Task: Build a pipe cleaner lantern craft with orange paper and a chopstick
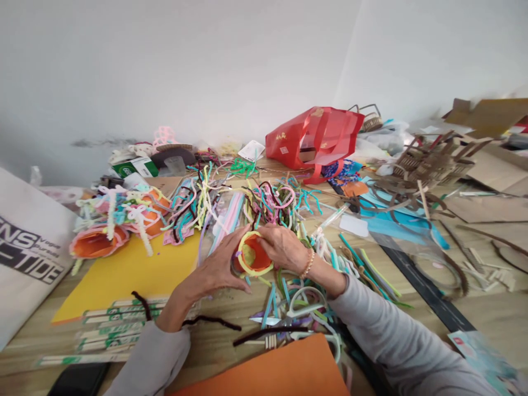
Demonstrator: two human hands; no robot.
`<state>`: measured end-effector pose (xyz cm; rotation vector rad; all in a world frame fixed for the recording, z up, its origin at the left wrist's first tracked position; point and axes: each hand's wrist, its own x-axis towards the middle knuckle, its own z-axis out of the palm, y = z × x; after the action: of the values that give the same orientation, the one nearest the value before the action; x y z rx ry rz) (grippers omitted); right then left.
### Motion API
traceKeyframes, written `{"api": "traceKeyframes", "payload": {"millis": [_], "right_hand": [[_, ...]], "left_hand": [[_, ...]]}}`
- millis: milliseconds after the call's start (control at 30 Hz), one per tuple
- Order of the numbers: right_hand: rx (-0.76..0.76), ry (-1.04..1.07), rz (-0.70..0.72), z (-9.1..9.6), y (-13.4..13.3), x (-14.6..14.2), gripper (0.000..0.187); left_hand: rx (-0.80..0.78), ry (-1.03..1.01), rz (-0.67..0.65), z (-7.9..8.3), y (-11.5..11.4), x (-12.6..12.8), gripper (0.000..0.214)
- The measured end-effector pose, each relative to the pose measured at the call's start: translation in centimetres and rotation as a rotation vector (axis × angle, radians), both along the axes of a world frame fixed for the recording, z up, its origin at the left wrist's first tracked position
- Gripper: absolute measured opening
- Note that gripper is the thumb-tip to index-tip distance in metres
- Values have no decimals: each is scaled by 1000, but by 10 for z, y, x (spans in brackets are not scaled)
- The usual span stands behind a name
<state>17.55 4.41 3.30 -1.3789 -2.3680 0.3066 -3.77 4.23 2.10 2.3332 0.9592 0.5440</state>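
Both my hands hold a small orange paper cone (253, 255) at the middle of the table, its rim wrapped in a yellow pipe cleaner. My left hand (214, 267) grips it from the lower left, and my right hand (282, 247) presses on its right side. A beaded bracelet (307, 263) circles my right wrist. A dark brown pipe cleaner (210, 322) lies across my left forearm's sleeve. Tangled multicoloured pipe cleaners (272, 201) lie just beyond my hands, and a pair of scissors (305, 311) lies among loose strips below my right wrist.
Orange cones decorated with pipe cleaners (99, 242) lie on a yellow card (132, 275) at left. Wrapped chopsticks (111, 324), an orange card (264, 368) and a black phone (78, 379) sit near the front edge. A red bag (313, 137) and cardboard pieces (433, 162) stand behind.
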Motion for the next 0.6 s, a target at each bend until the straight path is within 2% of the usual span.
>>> {"api": "traceKeyframes", "payload": {"millis": [333, 500, 600], "right_hand": [[11, -20, 17, 4, -2, -2, 22], [90, 24, 16, 28, -16, 2, 24], [120, 50, 7, 46, -29, 5, 23]], "left_hand": [[99, 34, 6, -9, 3, 0, 114], [233, -44, 18, 0, 0, 3, 91], [359, -89, 21, 11, -5, 7, 89]]}}
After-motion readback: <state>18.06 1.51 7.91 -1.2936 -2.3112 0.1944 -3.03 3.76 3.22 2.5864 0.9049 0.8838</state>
